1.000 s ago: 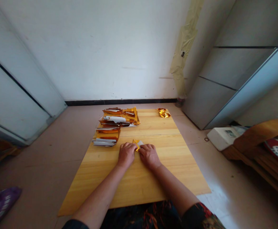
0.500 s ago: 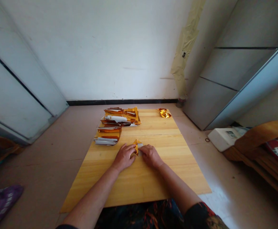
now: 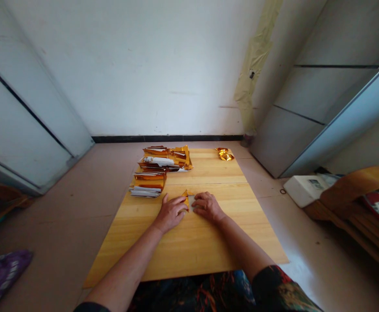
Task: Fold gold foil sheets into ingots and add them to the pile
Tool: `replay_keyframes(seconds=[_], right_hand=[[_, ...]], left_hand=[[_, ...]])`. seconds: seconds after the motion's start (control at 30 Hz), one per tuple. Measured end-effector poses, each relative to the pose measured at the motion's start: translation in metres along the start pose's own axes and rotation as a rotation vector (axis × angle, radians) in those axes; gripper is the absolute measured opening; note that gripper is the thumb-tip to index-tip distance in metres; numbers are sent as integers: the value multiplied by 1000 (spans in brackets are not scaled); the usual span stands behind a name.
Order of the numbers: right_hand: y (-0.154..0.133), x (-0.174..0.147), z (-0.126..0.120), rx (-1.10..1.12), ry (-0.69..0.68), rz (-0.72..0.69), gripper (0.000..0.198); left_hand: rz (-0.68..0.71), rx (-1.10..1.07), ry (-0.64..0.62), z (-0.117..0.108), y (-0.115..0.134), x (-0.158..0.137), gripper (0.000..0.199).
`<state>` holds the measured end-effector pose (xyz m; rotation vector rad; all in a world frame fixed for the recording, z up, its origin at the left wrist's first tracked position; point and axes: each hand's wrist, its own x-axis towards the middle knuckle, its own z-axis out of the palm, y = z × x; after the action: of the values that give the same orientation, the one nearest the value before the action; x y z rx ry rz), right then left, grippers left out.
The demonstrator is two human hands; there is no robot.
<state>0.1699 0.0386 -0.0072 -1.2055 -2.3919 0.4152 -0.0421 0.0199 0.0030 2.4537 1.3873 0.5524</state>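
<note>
A small folded sheet of gold foil paper (image 3: 186,200) with a pale underside lies on the wooden board in front of me. From the left, my left hand (image 3: 171,212) holds it down, its fingertips closed over the paper's left part. My right hand (image 3: 208,207) rests at the paper's pale right edge, with its fingers bent and slightly apart. The paper's exact fold is partly hidden by my fingers.
Stacks of folded gold paper (image 3: 148,181) stand at the board's (image 3: 189,251) far left. Crumpled shiny gold foil pieces (image 3: 225,154) lie at its far right corner. Beyond are a white wall, a grey cabinet (image 3: 306,95), and a white box (image 3: 302,190) on the floor.
My right hand has shifted slightly right and its fingers have loosened, showing more of the paper's pale edge. My left hand stays on the paper.
</note>
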Motion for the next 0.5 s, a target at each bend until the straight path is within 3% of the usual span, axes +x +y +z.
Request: replay_keyframes(seconds=[0.33, 0.5], right_hand=[[16, -3, -7, -19, -38, -30, 23], [11, 4, 2, -24, 13, -5, 14]], left_hand=[[-42, 2, 67, 11, 4, 0, 11], [-44, 6, 60, 9, 4, 0, 12]])
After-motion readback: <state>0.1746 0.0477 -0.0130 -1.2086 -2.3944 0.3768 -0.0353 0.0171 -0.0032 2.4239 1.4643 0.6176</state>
